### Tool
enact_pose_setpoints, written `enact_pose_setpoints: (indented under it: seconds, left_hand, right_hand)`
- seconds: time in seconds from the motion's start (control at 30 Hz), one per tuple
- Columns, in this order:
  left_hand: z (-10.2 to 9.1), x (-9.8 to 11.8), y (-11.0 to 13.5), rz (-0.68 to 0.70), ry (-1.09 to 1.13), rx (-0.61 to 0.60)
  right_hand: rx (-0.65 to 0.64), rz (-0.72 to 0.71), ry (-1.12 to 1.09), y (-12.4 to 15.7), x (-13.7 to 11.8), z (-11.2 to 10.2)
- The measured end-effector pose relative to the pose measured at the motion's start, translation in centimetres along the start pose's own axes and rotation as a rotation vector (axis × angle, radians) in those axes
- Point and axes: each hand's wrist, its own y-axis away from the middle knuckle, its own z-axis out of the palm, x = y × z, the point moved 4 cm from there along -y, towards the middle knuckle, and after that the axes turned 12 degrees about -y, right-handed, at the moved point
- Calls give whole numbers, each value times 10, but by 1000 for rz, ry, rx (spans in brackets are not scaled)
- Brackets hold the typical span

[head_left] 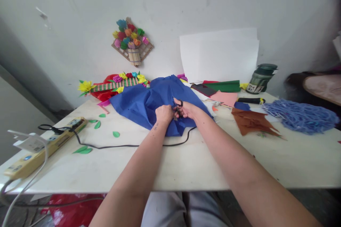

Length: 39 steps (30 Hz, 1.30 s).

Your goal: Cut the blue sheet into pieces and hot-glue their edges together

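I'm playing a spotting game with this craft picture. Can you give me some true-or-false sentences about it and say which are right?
1. The right hand holds scissors at the blue paper. True.
2. The left hand rests on the power strip. False: it grips the blue paper, and the power strip lies apart, near the table's left edge.
3. Green paper leaves lie on the table. True.
4. The brown paper lies left of the blue paper. False: it lies to its right.
5. A flower decoration hangs on the wall. True.
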Motion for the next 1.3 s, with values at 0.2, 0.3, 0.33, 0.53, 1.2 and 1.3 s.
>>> enact_pose_setpoints:
  seconds: [0.2,0.3,0.33,0.53,1.2,1.3]
  left_hand:
    - [-2,-1,1,0,11,-21]
    - [-1,-1,1,4,15,-15]
    - [-1,-1,1,5,15,-11]
    - [0,-1,1,4,12,2]
    - [1,-19,-7,-159,77,0]
    - [2,-23,-12,-186,106,4]
  right_hand:
    - [16,-14,37,-3,-8,-2]
    - [55,-55,53,-3,-8,-1]
    - [69,-73,55,-3,-8,-1]
    - [106,-103,43,-2,-5,-4]
    - [-57,-50,236,34,-32,-25]
    - [66,-234,353,40,-46,-31]
